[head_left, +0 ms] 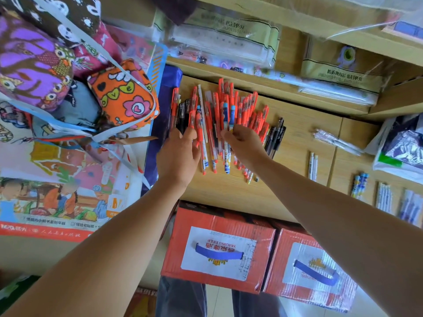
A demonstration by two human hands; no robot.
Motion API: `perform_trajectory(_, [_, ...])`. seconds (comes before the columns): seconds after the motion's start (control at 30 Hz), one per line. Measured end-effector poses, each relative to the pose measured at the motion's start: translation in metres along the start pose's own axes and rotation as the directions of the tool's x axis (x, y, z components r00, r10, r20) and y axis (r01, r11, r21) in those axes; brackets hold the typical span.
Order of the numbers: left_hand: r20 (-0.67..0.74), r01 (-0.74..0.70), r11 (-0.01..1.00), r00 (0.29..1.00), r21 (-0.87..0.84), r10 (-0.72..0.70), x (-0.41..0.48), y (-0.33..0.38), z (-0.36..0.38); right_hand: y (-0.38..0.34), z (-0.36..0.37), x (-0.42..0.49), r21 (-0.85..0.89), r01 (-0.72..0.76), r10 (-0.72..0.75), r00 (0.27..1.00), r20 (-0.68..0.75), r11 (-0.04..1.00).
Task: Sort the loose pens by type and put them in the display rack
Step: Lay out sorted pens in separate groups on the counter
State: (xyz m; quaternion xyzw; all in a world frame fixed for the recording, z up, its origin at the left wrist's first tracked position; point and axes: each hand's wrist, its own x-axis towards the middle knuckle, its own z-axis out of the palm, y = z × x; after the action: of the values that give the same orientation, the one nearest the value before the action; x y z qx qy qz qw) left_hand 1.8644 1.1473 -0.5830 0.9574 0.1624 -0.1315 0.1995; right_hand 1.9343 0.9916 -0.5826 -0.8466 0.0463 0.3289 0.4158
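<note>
**A:** Head view: where are the pens (219, 115)?

**B:** Heaped on the shelf (297, 136), types mixed. It looks like sorting, still early.

**A:** Hands?

**B:** Left hand (180, 152) and right hand (245, 143) bend fingers onto the heap. I cannot tell if either grips. Next, pull one type free and lay it near the white pens (312, 165).

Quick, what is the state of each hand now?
Left hand: closed, gripping a red pen in the pile.
Right hand: closed, pinching a blue-capped pen.
</note>
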Motion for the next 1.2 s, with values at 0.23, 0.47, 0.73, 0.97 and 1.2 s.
perform_trajectory(0.23, [-0.013, -0.043, 0.999, 0.999, 0.029, 0.044, 0.006, 0.0, 0.001, -0.014, 0.022, 0.009, -0.173, 0.133, -0.124, 0.99, 0.062, 0.976])
perform_trajectory(0.47, [0.063, -0.018, 0.998, 0.998, 0.062, 0.014, 0.001, 0.001, 0.006, -0.01, 0.022, 0.005, -0.332, 0.141, -0.149, 0.989, 0.002, 0.933])
perform_trajectory(0.73, [0.069, 0.136, 0.991, 0.988, 0.0, -0.136, -0.007, -0.011, 0.007, -0.004, 0.03, -0.007, -0.366, 0.114, -0.121, 0.993, 0.003, 0.924])
perform_trajectory(0.97, [0.045, 0.105, 0.979, 0.994, -0.174, -0.098, -0.014, -0.021, 0.008, -0.02, 0.056, -0.006, -0.558, 0.065, -0.084, 0.996, -0.009, 0.827])
perform_trajectory(1.2, [0.042, 0.088, 0.98, 0.996, -0.181, -0.082, -0.013, -0.027, 0.012, -0.021, 0.06, -0.007, -0.569, -0.018, -0.005, 0.999, -0.038, 0.822])
